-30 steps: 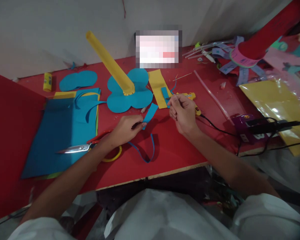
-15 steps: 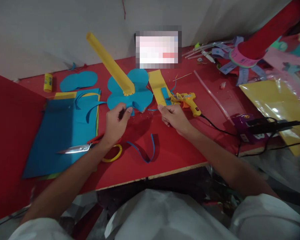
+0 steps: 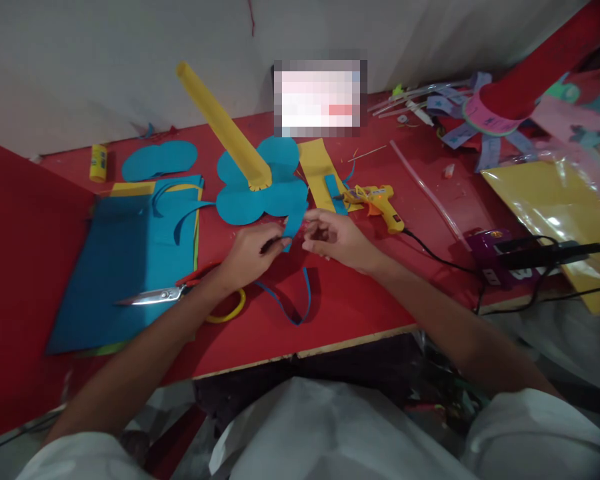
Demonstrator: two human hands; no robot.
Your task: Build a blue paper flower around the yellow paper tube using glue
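Through the head view I have the left hand (image 3: pixel 254 255) pinching a short blue paper strip (image 3: pixel 294 225) between thumb and fingers, near the strip's lower end. The strip slants up and away, in the space between the two hands; its far end overlaps a petal of the blue paper flower (image 3: pixel 240 205), and I cannot tell whether they touch. The right hand (image 3: pixel 341 241) is just beside the strip, fingers loosely curled and thumb apart from them; I see nothing in its grasp, and contact with the strip is unclear to me.

Beyond the left hand lies the flower, with a yellow paper tube (image 3: pixel 220 127) rising at a tilt from its middle. Just past the right hand I see a yellow paper piece (image 3: pixel 313 160), a smaller blue strip (image 3: pixel 335 195) lying on it, and the yellow glue gun (image 3: pixel 383 203) with its nozzle over that strip. Nearer me than both hands, a thin blue offcut (image 3: pixel 297 321) lies bent on the red table (image 3: pixel 350 307). The scissors (image 3: pixel 155 297) lie partly under the left forearm, blades over the blue sheets (image 3: pixel 100 267) to that hand's left.
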